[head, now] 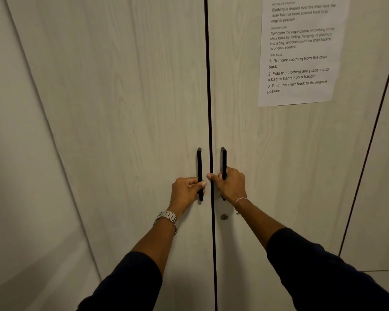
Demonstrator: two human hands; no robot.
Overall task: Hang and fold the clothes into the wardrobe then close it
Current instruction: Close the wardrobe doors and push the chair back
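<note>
Beside the hands (208, 186), a taped notice (299, 50).

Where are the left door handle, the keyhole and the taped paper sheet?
left door handle (199, 163): head view, bare upper stretch of the black bar, above the left hand.
keyhole (224, 217): head view, centre of the round lock.
paper sheet (298, 95): head view, blank lower margin.

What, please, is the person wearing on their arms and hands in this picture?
Both arms have dark navy sleeves pushed up the forearms. The left wrist carries a silver metal link watch; the right wrist has a thin beaded bracelet. The left hand and right hand are bare, without gloves.
</note>
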